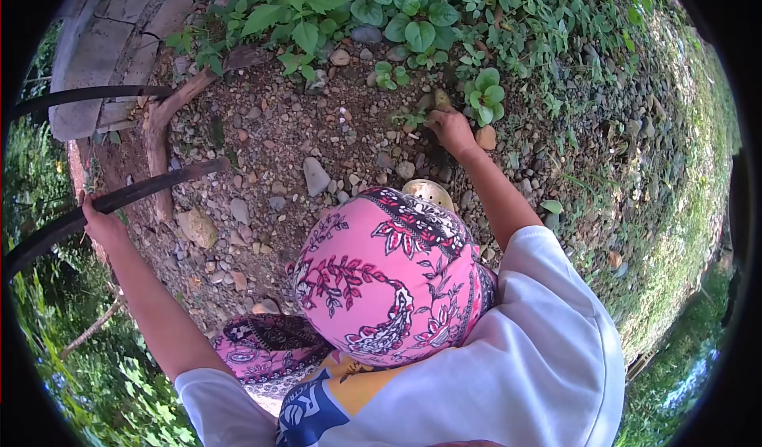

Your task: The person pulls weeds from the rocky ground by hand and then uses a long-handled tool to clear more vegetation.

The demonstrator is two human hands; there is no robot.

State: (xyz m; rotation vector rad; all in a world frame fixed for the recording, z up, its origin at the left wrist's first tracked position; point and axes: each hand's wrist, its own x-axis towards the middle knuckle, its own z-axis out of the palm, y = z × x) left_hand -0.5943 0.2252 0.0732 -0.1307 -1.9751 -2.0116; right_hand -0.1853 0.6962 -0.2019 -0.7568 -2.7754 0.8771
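At the left, my left hand is closed around a curved black tube. The tube's far end lies over the stony soil. My right hand is down at the ground, its fingers pinched together beside a small weed. A yellowish-brown stone shows just beyond the fingertips. Whatever the fingers hold is hidden. Close to that hand are a round-leaved plant and an orange-brown stone.
Another black tube curves above the first. A forked branch lies near concrete slabs. Leafy plants line the far side. Pebbly soil spreads between my hands. Pink floral cloth and a perforated shoe are nearest me.
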